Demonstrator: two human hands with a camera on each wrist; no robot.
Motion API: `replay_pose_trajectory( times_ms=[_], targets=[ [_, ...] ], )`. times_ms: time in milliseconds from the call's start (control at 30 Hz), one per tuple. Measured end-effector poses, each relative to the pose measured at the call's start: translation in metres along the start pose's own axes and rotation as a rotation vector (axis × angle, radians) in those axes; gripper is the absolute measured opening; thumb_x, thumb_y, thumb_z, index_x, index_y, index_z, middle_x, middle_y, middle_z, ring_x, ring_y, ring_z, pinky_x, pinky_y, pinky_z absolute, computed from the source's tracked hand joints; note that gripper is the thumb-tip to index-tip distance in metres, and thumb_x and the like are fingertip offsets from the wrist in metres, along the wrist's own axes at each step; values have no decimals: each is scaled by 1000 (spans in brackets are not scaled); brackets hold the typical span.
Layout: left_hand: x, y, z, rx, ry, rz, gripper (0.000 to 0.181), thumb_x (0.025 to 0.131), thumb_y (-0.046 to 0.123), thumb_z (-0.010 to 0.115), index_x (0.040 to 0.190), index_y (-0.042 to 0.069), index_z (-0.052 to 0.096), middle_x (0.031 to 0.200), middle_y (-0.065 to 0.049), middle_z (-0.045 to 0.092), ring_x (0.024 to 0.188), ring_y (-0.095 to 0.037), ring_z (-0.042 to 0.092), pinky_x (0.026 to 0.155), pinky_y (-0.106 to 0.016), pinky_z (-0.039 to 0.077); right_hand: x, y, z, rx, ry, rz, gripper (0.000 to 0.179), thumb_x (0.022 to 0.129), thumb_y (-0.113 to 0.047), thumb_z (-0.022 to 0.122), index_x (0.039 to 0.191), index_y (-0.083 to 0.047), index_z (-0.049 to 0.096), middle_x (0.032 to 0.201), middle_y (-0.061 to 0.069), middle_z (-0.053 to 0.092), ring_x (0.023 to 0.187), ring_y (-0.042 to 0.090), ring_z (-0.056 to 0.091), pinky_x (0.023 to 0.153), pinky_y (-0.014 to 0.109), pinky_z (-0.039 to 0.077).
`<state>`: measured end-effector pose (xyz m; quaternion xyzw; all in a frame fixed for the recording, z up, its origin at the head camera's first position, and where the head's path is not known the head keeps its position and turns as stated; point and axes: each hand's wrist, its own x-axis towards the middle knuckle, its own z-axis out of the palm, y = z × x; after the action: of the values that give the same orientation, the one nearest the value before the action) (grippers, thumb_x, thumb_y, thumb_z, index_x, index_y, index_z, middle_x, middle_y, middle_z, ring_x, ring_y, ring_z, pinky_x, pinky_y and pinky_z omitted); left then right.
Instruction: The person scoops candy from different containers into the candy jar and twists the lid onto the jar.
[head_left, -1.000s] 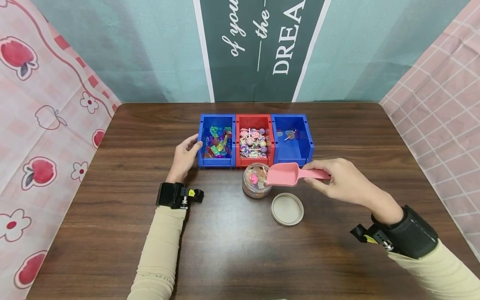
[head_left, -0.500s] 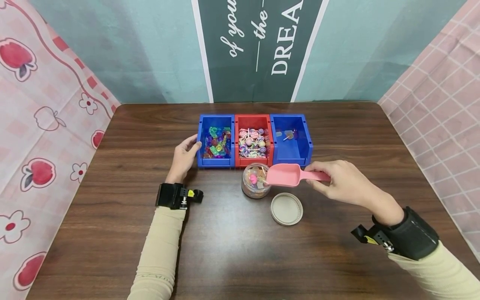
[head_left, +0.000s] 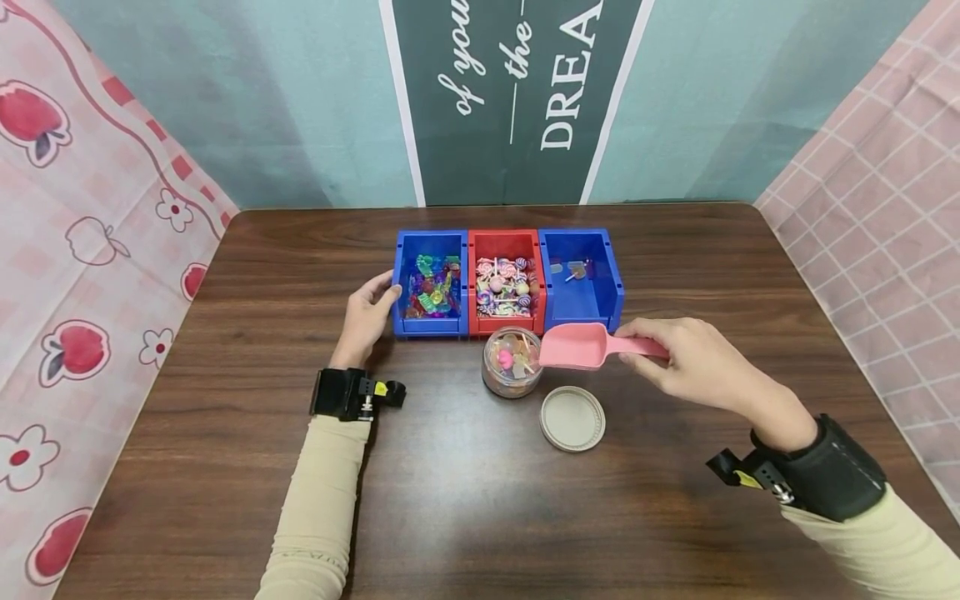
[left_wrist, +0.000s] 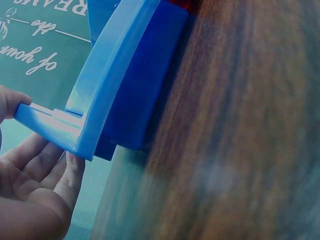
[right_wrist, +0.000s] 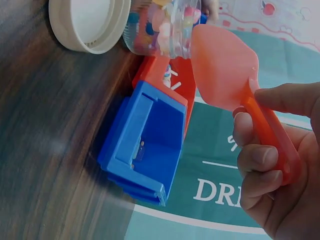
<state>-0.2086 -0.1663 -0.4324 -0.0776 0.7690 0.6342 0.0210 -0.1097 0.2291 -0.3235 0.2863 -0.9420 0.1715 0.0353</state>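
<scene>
My right hand [head_left: 701, 367] grips the handle of a pink scoop [head_left: 574, 346]. Its blade is level with the right rim of an open glass jar [head_left: 512, 362], and nothing shows in it. Inside the jar are colourful charms, one bright pink. My left hand [head_left: 365, 321] pinches the left wall of the left blue bin [left_wrist: 110, 85], thumb over the rim and fingers outside. That bin holds clear coloured pieces [head_left: 433, 287]. Lollipop-like charms [head_left: 506, 285] fill much of the red bin [head_left: 507, 325]. A few small pieces [head_left: 576, 271] lie in the right blue bin [head_left: 592, 302].
A round cream lid [head_left: 572, 419] lies on the dark wooden table [head_left: 450, 500], right of and nearer than the jar. The three bins stand side by side behind the jar. A teal cloth [head_left: 300, 108] hangs behind the table, with patterned cloths at both sides.
The right hand has drawn the scoop slightly to the right, off the jar's mouth. My left hand keeps its hold on the bin.
</scene>
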Motion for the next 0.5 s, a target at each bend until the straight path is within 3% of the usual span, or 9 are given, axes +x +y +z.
replay_pose_trajectory(
  times_ms=[500],
  targets=[
    [0,1,-1,16,-6,-5,42,100,21,51,140,7,50,142,-14,54,129,-24,50,114,-40,40,-1,3,-8,20,-1,62,22,80,-12,75,101,-12,69,61,-8,48,53,-2,34,49,18,29]
  ],
)
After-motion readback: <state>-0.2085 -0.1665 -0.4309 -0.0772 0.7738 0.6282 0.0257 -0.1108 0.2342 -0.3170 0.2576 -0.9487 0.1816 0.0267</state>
